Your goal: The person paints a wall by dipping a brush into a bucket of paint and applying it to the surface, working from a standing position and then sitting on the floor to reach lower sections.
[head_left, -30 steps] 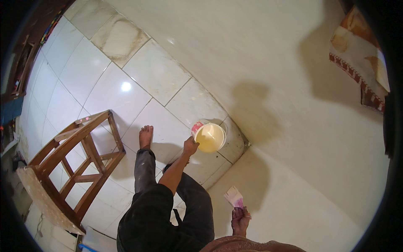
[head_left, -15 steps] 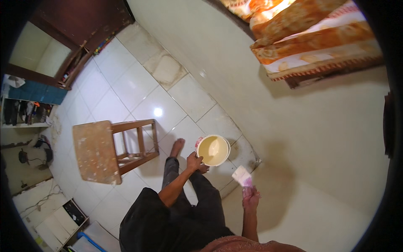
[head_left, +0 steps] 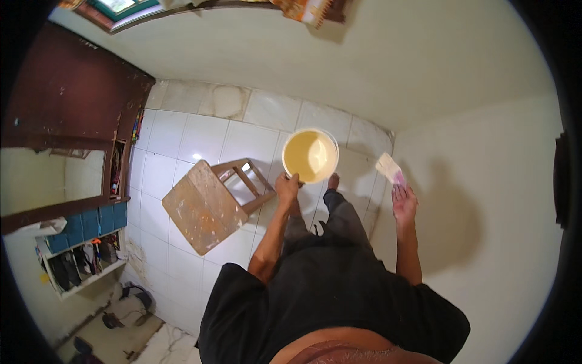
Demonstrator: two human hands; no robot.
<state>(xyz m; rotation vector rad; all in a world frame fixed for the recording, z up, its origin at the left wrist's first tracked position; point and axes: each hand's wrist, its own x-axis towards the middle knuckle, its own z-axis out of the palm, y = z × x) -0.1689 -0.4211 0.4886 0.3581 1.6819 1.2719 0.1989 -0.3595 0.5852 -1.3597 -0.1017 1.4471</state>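
Observation:
My left hand (head_left: 287,187) is closed on the near rim of a round white bucket (head_left: 297,159), its thumb over the edge. Cream-yellow paint coats the inside, and a paler pool lies at its bottom. Out to the right, my right hand (head_left: 404,203) grips a wide paintbrush (head_left: 388,167) by the handle. Its bristle end is cream coloured and points up and to the left, with pinkish purple near the handle. The handle itself is mostly hidden in my fingers. Brush and bucket are apart; the brush is held in front of the pale wall.
A paint-spotted wooden stool (head_left: 206,209) stands left of my legs on white floor tiles (head_left: 200,136). Plain walls (head_left: 436,79) meet in a corner at the right. A dark red cabinet with a mirror (head_left: 51,176) and a shelf of small items (head_left: 85,264) line the left side.
My view has turned, so the stool and room appear rotated. The bucket and brush both show higher in the picture, with the brush further right. Both hands keep their holds.

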